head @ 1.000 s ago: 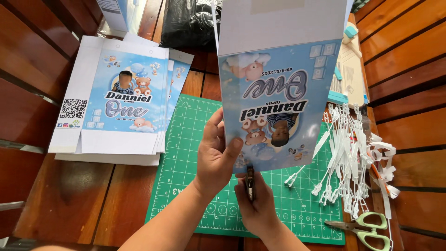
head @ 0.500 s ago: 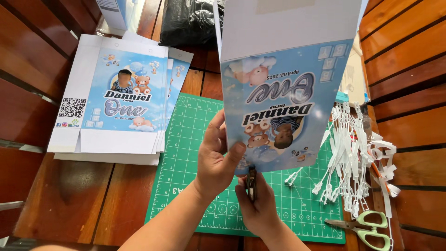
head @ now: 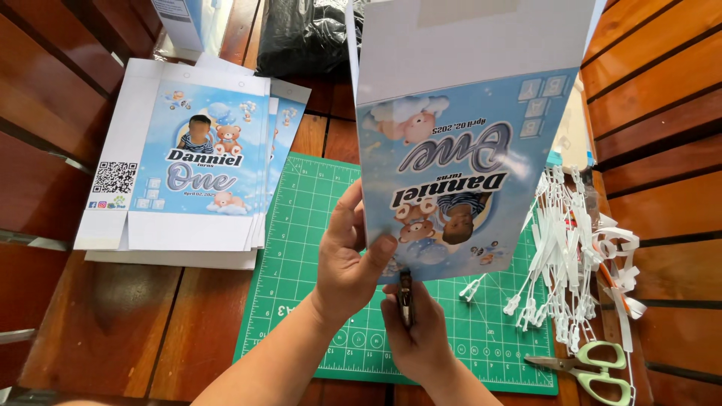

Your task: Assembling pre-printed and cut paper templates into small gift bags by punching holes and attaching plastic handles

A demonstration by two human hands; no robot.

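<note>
My left hand [head: 347, 259] pinches the lower left edge of a printed blue-and-white card sheet [head: 459, 135] and holds it upright above the green cutting mat [head: 301, 225]. The sheet shows clouds, teddy bears and lettering, upside down to me. Just below its bottom edge, my right hand [head: 417, 334] grips a small dark metal tool [head: 406, 297] whose tip touches the sheet's edge. What kind of tool it is I cannot make out.
A stack of matching printed sheets [head: 188, 165] lies on the wooden slat table at the left. White paper offcuts [head: 564, 256] are heaped at the mat's right edge, with green-handled scissors [head: 594, 368] below them. A black bag [head: 301, 34] sits at the back.
The held sheet has shifted slightly right and tilted a little. Both hands stay at its bottom edge with the tool against it.
</note>
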